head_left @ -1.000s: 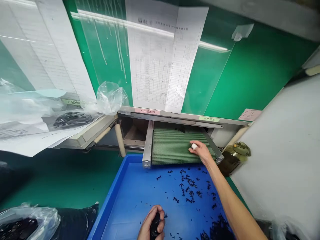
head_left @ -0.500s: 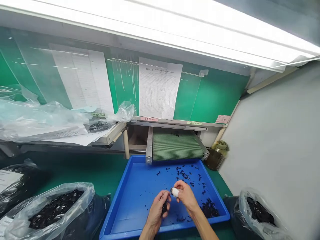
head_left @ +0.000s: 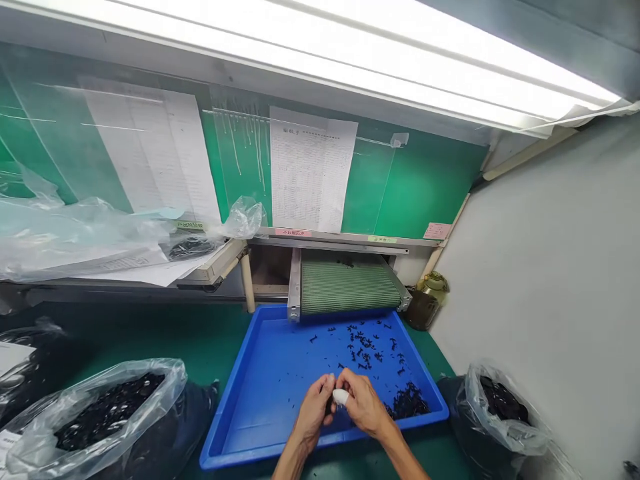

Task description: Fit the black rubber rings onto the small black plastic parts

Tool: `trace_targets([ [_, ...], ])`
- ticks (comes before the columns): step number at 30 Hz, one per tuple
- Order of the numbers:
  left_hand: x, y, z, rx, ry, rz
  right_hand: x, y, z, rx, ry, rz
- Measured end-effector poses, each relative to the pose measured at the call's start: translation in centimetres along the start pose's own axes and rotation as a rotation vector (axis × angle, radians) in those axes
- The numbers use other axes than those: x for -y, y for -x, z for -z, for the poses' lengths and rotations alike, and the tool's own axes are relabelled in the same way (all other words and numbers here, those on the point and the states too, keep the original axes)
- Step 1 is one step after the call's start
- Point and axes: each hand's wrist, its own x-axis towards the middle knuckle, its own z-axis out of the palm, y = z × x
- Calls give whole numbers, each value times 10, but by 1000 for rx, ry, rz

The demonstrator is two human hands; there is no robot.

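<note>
My left hand (head_left: 313,408) is closed over the near part of the blue tray (head_left: 260,400), with small black pieces (head_left: 329,404) partly showing inside its curled fingers. Close against its fingertips, my right hand (head_left: 366,405) is pinched shut. A white covering (head_left: 341,397) wraps one of its digits. What the right fingertips grip is too small and hidden to make out. Loose black parts (head_left: 364,343) lie scattered over the tray's far right, and a denser pile of black parts (head_left: 410,401) sits in its near right corner.
A green conveyor belt (head_left: 347,287) ends over the tray's far edge. Plastic bags of black pieces stand left (head_left: 110,413) and right (head_left: 503,403) of the tray. A yellowish jug (head_left: 434,287) stands by the wall. At left, a shelf (head_left: 220,260) carries papers and plastic.
My right hand has come down and in against my left hand, so the fingertips now meet. The whole view has shifted slightly.
</note>
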Motion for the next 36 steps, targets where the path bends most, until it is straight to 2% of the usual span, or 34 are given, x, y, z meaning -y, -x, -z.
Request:
trace_targets([
  [4, -1, 1, 0, -39, 61, -20, 3, -9, -3, -6, 8, 23],
  [7, -3, 3, 1, -12, 55, -32, 0, -16, -5, -14, 18, 9],
  [13, -3, 3, 2, -32, 57, 43, -17, -20, -10, -9, 66, -80],
  [16, -3, 1, 3, -62, 107, 82, -23, -25, 4, 46, 129, -82],
  [19, -5, -2, 7, -126, 244, 119, -27, -45, 36, 55, 233, -41],
  [23, -10, -5, 14, -226, 471, 136, -34, -103, 88, -65, 377, 26],
  [27, -14, -7, 17, -302, 618, 177, -42, -192, 123, -254, 526, -32],
  [32, -17, -9, 14, -341, 694, 226, -53, -297, 138, -318, 643, -134],
  [36, -14, -10, 14, -352, 668, 211, -65, -349, 142, -249, 662, -197],
])
